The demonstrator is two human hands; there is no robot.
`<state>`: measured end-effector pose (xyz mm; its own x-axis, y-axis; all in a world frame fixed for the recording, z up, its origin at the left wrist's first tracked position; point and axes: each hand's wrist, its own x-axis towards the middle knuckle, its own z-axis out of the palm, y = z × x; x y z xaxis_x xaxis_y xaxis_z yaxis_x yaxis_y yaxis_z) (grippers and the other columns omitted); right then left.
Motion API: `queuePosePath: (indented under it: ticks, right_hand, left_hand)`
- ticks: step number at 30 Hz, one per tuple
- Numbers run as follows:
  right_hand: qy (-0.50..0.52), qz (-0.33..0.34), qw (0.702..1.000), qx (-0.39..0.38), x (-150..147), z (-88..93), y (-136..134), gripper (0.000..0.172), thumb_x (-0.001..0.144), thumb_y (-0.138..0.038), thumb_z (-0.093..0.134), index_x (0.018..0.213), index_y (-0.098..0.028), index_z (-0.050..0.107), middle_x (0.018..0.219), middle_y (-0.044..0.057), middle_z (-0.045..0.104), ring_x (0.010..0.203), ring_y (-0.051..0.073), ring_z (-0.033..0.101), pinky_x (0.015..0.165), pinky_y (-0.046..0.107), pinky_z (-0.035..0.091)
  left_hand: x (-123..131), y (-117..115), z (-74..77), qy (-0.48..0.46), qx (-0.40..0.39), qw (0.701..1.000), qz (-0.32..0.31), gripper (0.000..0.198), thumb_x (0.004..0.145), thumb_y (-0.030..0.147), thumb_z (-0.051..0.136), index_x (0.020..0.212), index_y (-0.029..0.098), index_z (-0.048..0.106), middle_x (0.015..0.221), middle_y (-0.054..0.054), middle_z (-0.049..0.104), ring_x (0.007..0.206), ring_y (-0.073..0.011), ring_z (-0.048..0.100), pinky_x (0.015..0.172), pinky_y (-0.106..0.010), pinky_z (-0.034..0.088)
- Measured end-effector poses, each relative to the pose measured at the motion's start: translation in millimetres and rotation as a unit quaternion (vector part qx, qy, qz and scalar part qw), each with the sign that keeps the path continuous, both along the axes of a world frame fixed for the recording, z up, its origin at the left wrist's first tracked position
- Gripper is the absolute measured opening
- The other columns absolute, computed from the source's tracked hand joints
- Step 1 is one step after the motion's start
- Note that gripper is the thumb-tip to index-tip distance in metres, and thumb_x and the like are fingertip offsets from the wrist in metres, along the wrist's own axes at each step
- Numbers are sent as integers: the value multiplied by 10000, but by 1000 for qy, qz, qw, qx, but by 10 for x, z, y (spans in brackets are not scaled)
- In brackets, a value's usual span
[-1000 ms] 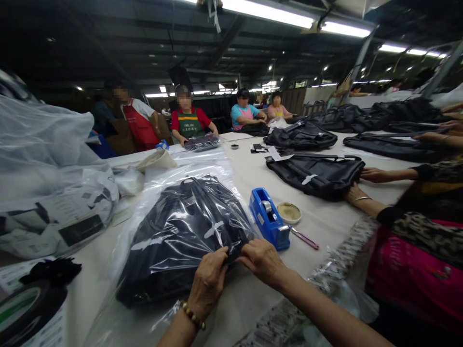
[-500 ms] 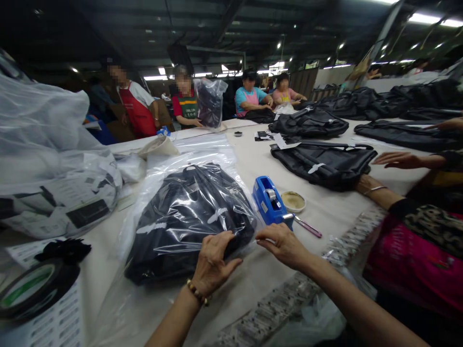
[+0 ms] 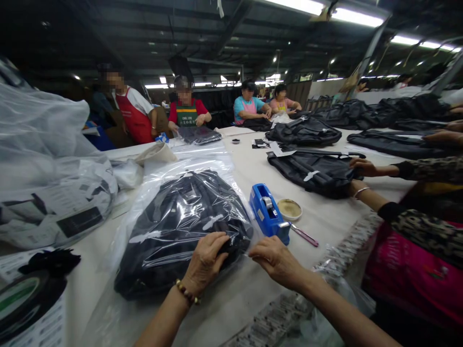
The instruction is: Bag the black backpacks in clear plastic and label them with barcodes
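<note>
A black backpack (image 3: 170,241) lies on the table inside a clear plastic bag (image 3: 231,166). My left hand (image 3: 207,260), with a beaded bracelet at the wrist, presses on the bag's near right corner; its thumb and fingers close on the plastic there. Just to the right, my right hand (image 3: 277,260) pinches the bag's edge between thumb and fingers. A blue tape dispenser (image 3: 267,209) stands right behind my right hand. Beside it are a round shallow dish (image 3: 289,209) and a slim pink tool (image 3: 304,235), whose kind I cannot make out.
At right, a co-worker's hands touch another black bag (image 3: 311,173); more black bags (image 3: 369,115) are piled behind. Black tape rolls (image 3: 25,299) and a label sheet (image 3: 47,323) lie at left, below a heap of plastic packaging (image 3: 72,202). Several people work across the table.
The co-worker across the table has lowered a plastic-wrapped black item onto the table. At right, a co-worker's raised hand has come onto the black bag. My left thumb has drawn closer to its fingers.
</note>
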<state>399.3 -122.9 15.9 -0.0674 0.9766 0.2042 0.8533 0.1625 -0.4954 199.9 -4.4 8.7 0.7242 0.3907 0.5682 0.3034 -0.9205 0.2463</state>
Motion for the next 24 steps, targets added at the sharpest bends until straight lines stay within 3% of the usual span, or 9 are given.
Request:
queuePosePath:
  ticks: [4,7,12,14,18,24]
  right_hand:
    - [-9,2,998,-56,-45,35,45,50,844,-246,611,830,-218,650,842,-2,673,833,168,579,757,319,330]
    - [-14,-23,998,-61,-72,48,106,119,870,-276,572,811,-197,639,820,15,668,805,172,577,748,324,334]
    - [-25,-43,997,-64,-106,58,168,195,902,-287,512,783,-180,623,790,32,655,774,174,570,726,326,327]
    - [-30,-30,997,-64,-102,63,152,169,896,-268,523,789,-186,625,788,24,652,779,168,564,735,322,323]
    - [-36,10,997,-66,-59,59,50,117,881,-243,551,814,-206,639,798,6,641,790,151,555,747,308,320]
    - [-36,32,997,-53,-36,29,-38,110,873,-220,556,808,-212,644,792,7,625,776,149,550,739,308,323]
  left_hand:
    - [-75,-102,10,5,-4,1000,-4,314,834,230,530,1140,181,477,1161,-138,586,1070,-256,562,857,-457,530]
    - [-136,-174,-8,23,-5,999,-23,467,772,401,625,1121,143,452,1223,-200,534,1131,-306,518,862,-492,525]
    - [-135,-233,-94,39,24,999,0,209,738,191,633,912,171,519,1289,-196,466,1175,-310,473,900,-488,495]
    - [-115,-246,-127,54,30,998,2,243,684,168,682,890,185,553,1340,-185,406,1202,-334,436,908,-511,476]
    - [-95,-252,-168,62,37,997,10,440,622,142,736,1020,260,589,1368,-157,341,1204,-350,416,881,-538,470]
    - [-90,-255,-204,69,68,995,1,388,733,179,642,1089,323,585,1394,-155,260,1220,-358,379,853,-575,443]
